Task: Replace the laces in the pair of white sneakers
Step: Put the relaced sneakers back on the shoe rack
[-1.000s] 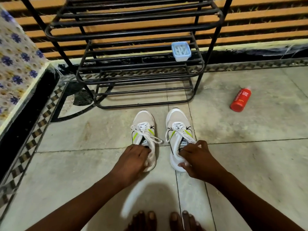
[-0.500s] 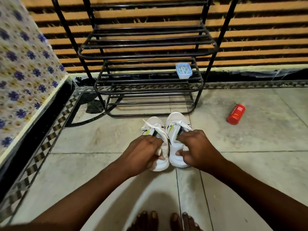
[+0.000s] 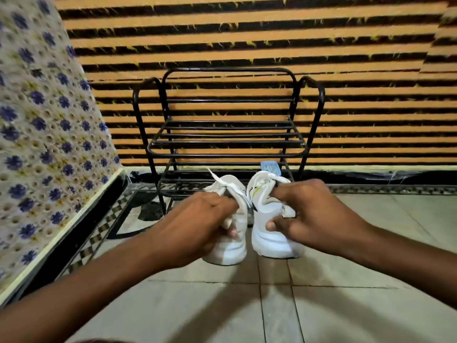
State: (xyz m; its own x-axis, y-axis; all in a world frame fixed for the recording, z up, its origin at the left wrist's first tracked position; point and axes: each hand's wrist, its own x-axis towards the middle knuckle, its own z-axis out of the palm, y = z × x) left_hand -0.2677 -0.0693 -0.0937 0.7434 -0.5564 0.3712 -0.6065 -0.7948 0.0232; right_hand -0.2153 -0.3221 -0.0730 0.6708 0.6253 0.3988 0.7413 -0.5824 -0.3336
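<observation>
Left hand (image 3: 197,221): fingers curled into the collar of the left sneaker (image 3: 228,233), thumb against its heel; the grip is closed on the shoe. A white lace (image 3: 223,181) sticks up just beyond the knuckles, above the grip.

Right hand (image 3: 309,214): fingers hooked over the collar of the right sneaker (image 3: 269,219), thumb pressed on the heel side; the grip is closed on the shoe. A green and black stripe shows on the shoe's side, just left of this grip.

Both sneakers: white, heels toward the person, side by side and nearly touching, between the two grips. Whether their soles rest on the tiled floor (image 3: 346,305) cannot be told.

Black metal shoe rack (image 3: 227,134): beyond both grips, against an orange and black striped wall (image 3: 247,33).

Small blue box (image 3: 270,167): on a low rack shelf, just beyond the right sneaker's toe.

Flowered cloth (image 3: 44,132): well to the left of the left grip.
</observation>
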